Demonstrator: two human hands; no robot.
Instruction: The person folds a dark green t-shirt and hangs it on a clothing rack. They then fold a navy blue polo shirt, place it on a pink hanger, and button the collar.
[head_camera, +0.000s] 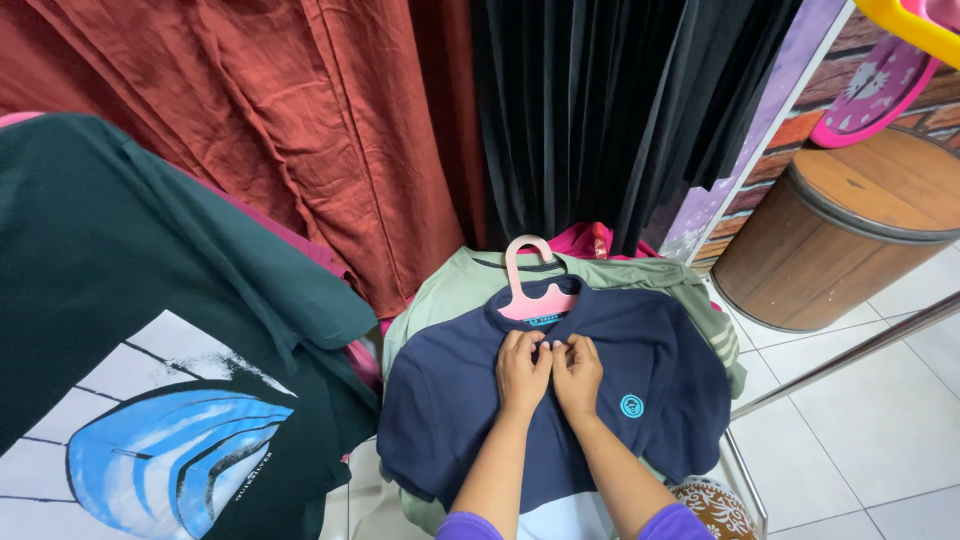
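Two hands at work, ours, side by side on a navy polo shirt (450, 400) spread flat in the near middle of the scene. Far left: a dark green T-shirt (120, 260) with a blue-and-white print hangs near us, rust-red curtain (300, 110) behind it. Left hand (522, 370): fingers curled, pinching the shirt's placket just below the collar. Right hand (578, 372): touching the left, fingertips likewise pinched on the placket (whether on a button, we cannot tell). Pink hanger (530, 290) sits in the collar, hook pointing far. Under the navy shirt lies a light green garment (450, 285), its edges showing left and right. Black curtain (610, 110) hangs beyond. Right: a metal rail (850, 350) crosses the white tiled floor (860, 430); a wooden barrel (840, 230) stands far right.
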